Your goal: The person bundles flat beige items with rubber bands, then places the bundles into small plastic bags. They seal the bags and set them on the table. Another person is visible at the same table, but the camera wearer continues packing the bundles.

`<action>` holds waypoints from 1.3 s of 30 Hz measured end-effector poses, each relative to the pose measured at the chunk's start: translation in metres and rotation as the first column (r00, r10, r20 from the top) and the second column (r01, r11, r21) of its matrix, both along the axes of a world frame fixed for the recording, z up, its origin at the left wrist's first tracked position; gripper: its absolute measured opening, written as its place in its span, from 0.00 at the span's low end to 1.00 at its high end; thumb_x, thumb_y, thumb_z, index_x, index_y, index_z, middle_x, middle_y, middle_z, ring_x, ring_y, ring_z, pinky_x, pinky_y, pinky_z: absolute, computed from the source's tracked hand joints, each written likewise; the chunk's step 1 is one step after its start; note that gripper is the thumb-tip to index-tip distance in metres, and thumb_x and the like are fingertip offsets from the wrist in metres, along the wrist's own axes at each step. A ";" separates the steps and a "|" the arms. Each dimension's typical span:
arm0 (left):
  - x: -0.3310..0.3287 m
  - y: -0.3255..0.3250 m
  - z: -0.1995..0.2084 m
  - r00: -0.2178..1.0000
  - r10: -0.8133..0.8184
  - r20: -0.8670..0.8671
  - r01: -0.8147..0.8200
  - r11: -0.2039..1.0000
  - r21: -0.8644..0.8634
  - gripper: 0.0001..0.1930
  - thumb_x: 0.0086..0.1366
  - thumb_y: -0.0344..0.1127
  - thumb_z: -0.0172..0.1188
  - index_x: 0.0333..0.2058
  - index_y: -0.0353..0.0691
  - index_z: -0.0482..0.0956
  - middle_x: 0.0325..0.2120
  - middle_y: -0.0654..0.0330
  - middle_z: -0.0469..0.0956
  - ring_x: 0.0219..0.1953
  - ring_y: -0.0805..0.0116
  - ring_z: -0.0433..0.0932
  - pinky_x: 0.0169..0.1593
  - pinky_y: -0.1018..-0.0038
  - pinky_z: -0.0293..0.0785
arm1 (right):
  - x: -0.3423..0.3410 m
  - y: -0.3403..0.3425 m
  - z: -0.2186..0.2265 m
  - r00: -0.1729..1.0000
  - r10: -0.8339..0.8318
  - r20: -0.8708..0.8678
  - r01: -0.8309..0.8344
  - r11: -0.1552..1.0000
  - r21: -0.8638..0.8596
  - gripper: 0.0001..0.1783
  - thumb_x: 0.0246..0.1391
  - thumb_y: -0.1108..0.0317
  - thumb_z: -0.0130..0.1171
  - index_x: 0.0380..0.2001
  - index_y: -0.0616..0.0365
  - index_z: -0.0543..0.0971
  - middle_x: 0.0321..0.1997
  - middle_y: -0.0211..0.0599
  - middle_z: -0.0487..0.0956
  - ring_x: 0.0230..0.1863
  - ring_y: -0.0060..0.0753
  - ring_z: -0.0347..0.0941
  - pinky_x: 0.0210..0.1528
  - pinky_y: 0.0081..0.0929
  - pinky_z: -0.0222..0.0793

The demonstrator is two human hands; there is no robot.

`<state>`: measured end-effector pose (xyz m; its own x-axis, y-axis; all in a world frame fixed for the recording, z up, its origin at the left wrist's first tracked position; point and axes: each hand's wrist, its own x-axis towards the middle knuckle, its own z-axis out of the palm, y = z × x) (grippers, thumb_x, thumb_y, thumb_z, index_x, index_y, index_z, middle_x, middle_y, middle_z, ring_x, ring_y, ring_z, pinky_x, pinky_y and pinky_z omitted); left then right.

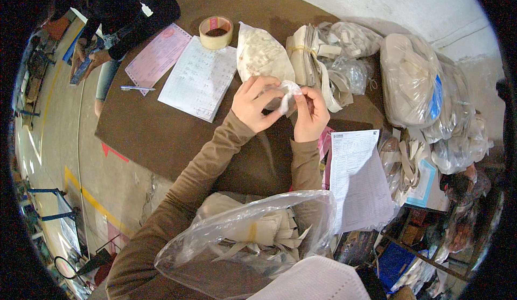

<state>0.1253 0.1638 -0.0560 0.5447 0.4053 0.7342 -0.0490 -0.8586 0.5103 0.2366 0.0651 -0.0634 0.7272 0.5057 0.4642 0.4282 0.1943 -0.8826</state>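
The desk (177,144) spreads from its left edge to the left hand (253,106), whose fingers curl inward, pinching white plastic (290,94). A bag of pale pieces (264,52) lies just beyond. The plastic sits between both hands, long axis pointing roughly away from the person; the right hand (311,118) pinches its right side, near a printed sheet (355,165).

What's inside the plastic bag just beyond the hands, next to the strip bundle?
Small cream-coloured pieces show through the plastic bag. The top pieces cover whatever lies deeper, and the left hand hides part of its near end.
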 end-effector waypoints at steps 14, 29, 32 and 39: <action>-0.017 0.032 -0.002 0.895 -0.415 -0.163 0.400 0.909 -0.120 0.10 0.38 0.34 0.73 0.22 0.49 0.81 0.46 0.59 0.70 0.53 0.54 0.64 0.58 0.58 0.53 | 0.012 0.001 -0.009 0.883 0.004 -0.468 0.060 0.991 0.121 0.07 0.60 0.68 0.55 0.37 0.62 0.74 0.29 0.30 0.77 0.25 0.18 0.72 0.27 0.18 0.70; -0.005 0.012 -0.009 0.958 -0.240 -0.159 0.243 0.970 -0.005 0.12 0.42 0.33 0.70 0.25 0.47 0.76 0.52 0.58 0.70 0.53 0.53 0.65 0.57 0.59 0.59 | 0.016 -0.015 0.020 0.864 0.353 -0.360 -0.416 0.902 -0.115 0.25 0.54 0.78 0.58 0.54 0.55 0.63 0.22 0.31 0.75 0.21 0.17 0.69 0.23 0.16 0.64; -0.004 0.017 -0.010 0.940 -0.302 -0.161 0.297 0.953 -0.057 0.10 0.43 0.32 0.69 0.24 0.47 0.76 0.52 0.58 0.70 0.54 0.54 0.65 0.58 0.59 0.56 | 0.020 -0.021 0.030 0.842 0.340 -0.419 -0.433 0.889 -0.149 0.26 0.54 0.76 0.58 0.55 0.56 0.64 0.23 0.30 0.75 0.23 0.17 0.68 0.25 0.14 0.62; -0.009 0.017 -0.003 0.901 -0.380 -0.208 0.349 0.922 -0.167 0.09 0.44 0.32 0.69 0.21 0.45 0.76 0.49 0.58 0.69 0.55 0.54 0.63 0.58 0.60 0.54 | 0.029 -0.028 0.031 0.834 0.289 -0.470 -0.388 0.913 -0.128 0.23 0.54 0.74 0.58 0.53 0.55 0.67 0.23 0.28 0.75 0.21 0.15 0.66 0.23 0.14 0.57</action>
